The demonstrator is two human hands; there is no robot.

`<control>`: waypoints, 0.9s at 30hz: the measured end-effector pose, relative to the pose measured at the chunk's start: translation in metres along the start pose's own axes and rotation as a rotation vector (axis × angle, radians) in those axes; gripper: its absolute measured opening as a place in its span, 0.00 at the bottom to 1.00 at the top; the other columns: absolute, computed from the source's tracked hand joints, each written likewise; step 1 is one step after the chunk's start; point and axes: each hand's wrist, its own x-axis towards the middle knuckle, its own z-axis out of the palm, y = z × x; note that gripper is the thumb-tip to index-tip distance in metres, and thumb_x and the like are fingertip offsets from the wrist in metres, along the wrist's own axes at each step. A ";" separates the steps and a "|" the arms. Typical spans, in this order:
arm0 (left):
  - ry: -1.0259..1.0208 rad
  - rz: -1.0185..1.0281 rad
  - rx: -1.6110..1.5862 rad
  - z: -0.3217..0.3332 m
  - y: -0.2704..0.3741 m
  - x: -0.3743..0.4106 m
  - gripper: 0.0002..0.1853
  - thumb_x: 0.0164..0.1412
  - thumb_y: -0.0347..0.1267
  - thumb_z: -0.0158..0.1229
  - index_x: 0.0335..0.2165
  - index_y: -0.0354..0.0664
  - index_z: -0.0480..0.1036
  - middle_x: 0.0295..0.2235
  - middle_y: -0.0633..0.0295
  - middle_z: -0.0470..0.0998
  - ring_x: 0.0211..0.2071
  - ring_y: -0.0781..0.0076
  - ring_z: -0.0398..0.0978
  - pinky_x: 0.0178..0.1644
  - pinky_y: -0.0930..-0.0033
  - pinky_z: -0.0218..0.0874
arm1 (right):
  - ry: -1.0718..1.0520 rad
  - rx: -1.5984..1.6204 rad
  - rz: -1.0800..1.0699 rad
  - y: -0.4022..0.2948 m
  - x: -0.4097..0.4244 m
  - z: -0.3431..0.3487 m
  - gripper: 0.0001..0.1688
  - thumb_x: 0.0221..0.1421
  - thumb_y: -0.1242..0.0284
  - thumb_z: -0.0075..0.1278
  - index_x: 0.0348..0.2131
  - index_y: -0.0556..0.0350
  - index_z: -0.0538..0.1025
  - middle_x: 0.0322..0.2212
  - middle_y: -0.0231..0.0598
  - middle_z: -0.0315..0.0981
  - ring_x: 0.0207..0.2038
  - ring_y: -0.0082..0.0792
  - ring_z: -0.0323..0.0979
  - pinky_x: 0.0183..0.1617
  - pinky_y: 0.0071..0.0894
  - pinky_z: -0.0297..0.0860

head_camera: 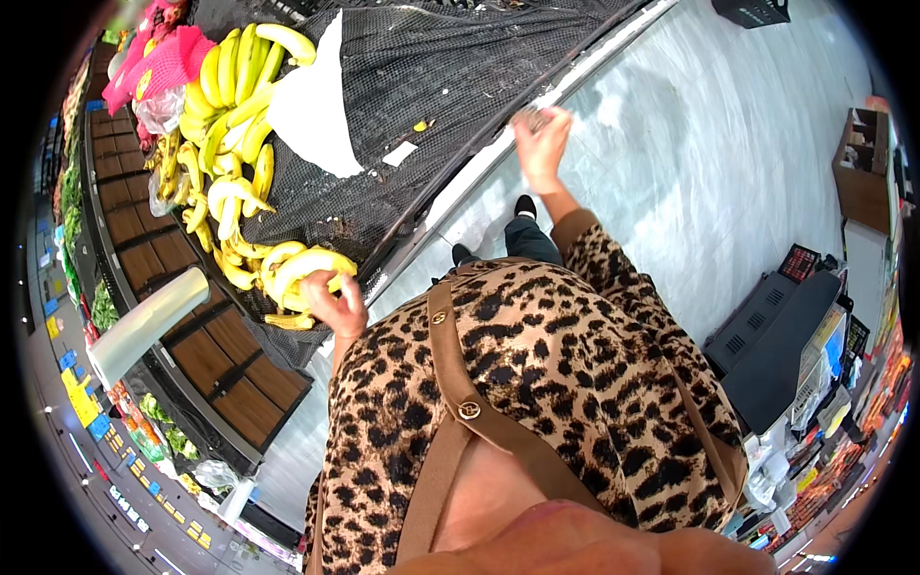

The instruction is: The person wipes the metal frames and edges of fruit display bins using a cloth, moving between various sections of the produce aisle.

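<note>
My left hand (335, 305) rests at the near end of a yellow banana bunch (305, 272), its fingers bent against the fruit; whether they grip it is unclear. My right hand (544, 144) is raised by the display's edge, fingers curled around a small brownish thing (530, 120) too blurred to name. More bananas (233, 72), yellow to greenish, lie heaped towards the upper left on black mesh matting (431, 79). A white sheet (316, 108) lies beside them, and a small white paper piece (399, 154) sits on the mesh.
A clear plastic bag roll (149, 327) stands left of the bananas, above brown panels (223, 352). Pink netting (172, 65) lies at the upper left. The display's pale edge rail (467, 180) runs diagonally before me. A dark counter (776, 345) and a brown box (862, 172) are at the right.
</note>
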 end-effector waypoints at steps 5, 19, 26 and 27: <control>-0.168 0.206 -0.070 0.061 0.062 0.069 0.14 0.56 0.28 0.63 0.40 0.38 0.71 0.36 0.55 0.74 0.37 0.57 0.72 0.44 0.58 0.63 | 0.163 -0.065 0.130 0.025 0.061 0.005 0.34 0.42 0.73 0.65 0.46 0.67 0.65 0.43 0.58 0.65 0.47 0.57 0.66 0.55 0.48 0.63; -0.465 0.271 0.037 0.141 0.098 0.120 0.20 0.51 0.36 0.68 0.38 0.39 0.71 0.34 0.55 0.73 0.37 0.54 0.73 0.42 0.57 0.66 | 0.141 0.186 0.401 0.051 0.068 -0.008 0.38 0.48 0.71 0.65 0.52 0.68 0.62 0.44 0.54 0.69 0.45 0.40 0.71 0.51 0.38 0.69; -0.465 0.250 0.075 0.139 0.100 0.122 0.18 0.51 0.37 0.68 0.37 0.38 0.72 0.32 0.56 0.73 0.35 0.54 0.72 0.40 0.56 0.66 | 0.068 0.120 0.301 0.033 0.062 0.003 0.35 0.44 0.72 0.64 0.48 0.64 0.64 0.44 0.55 0.66 0.48 0.52 0.68 0.54 0.43 0.66; -0.470 0.242 0.076 0.140 0.099 0.119 0.18 0.51 0.37 0.68 0.36 0.38 0.72 0.31 0.56 0.73 0.34 0.54 0.72 0.40 0.57 0.66 | 0.075 0.108 0.288 0.033 0.061 0.001 0.35 0.44 0.72 0.64 0.48 0.64 0.63 0.44 0.56 0.66 0.48 0.53 0.68 0.54 0.43 0.66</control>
